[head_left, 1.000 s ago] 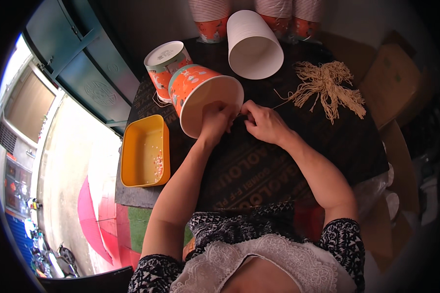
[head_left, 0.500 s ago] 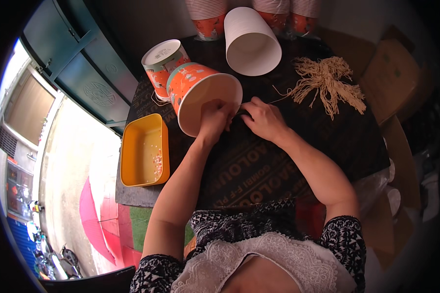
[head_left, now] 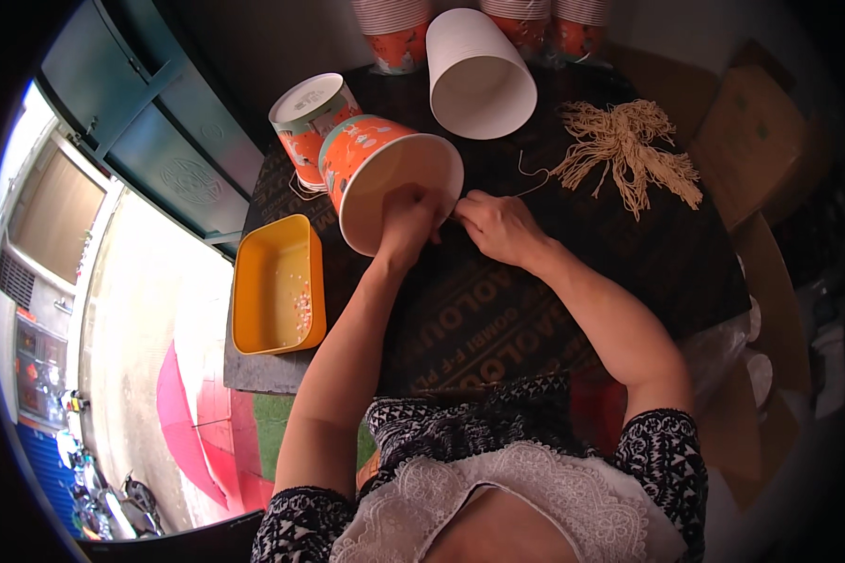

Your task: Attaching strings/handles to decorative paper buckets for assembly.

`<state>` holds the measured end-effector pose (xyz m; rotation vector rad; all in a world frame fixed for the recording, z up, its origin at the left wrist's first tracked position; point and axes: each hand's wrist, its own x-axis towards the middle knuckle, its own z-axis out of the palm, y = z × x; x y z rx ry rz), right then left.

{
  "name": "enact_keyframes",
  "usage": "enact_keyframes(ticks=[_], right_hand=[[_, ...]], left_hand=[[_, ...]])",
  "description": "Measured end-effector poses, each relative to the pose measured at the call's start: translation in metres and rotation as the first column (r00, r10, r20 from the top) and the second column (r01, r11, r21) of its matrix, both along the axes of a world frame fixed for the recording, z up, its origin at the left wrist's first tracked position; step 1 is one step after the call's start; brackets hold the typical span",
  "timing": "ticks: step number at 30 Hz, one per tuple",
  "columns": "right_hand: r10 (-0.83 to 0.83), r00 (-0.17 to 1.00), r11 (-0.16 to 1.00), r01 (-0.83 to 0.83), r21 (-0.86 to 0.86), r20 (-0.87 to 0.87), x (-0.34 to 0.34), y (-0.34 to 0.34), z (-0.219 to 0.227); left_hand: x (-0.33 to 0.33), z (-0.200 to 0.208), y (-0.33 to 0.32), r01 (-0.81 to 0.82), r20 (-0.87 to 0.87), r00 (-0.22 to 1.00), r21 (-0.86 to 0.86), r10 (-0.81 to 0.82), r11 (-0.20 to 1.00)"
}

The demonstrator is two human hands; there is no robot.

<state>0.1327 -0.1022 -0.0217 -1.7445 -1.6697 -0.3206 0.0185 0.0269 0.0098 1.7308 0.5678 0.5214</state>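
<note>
An orange printed paper bucket (head_left: 361,155) lies tilted with its white mouth toward me. My left hand (head_left: 409,223) reaches into that mouth, its fingers curled at the right side of the rim and partly hidden. Just outside the same rim, my right hand (head_left: 502,228) pinches with thumb and forefinger. A thin cream string (head_left: 538,181) comes out from behind the right hand and curves toward a bundle of loose strings (head_left: 629,155) at the right. Whatever lies between the fingertips is too small to make out.
Behind the bucket stands an upside-down printed bucket (head_left: 314,108). A white bucket (head_left: 479,80) lies at the back, before stacks of nested orange buckets (head_left: 394,38). A yellow tub (head_left: 277,281) with small pale beads sits on the dark table's (head_left: 469,338) left edge. Cardboard (head_left: 746,150) is at right.
My right hand has moved slightly left, closer against the bucket's rim, with its fingers drawn together. The string beside it now bends in a slack curve. My left hand stays inside the bucket.
</note>
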Motion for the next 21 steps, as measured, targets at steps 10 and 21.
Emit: enact_keyframes(ticks=[10, 21], right_hand=[[-0.009, 0.997, 0.999, 0.012, 0.043, -0.080, -0.004, -0.001, 0.003], [-0.033, 0.991, 0.995, 0.045, 0.087, -0.133, -0.007, 0.002, 0.006]], left_hand=[[-0.003, -0.017, 0.007, 0.098, 0.099, 0.990, -0.003, -0.097, 0.995], [-0.007, -0.009, 0.000, 0.038, -0.027, 0.999, 0.111, -0.035, 0.993]])
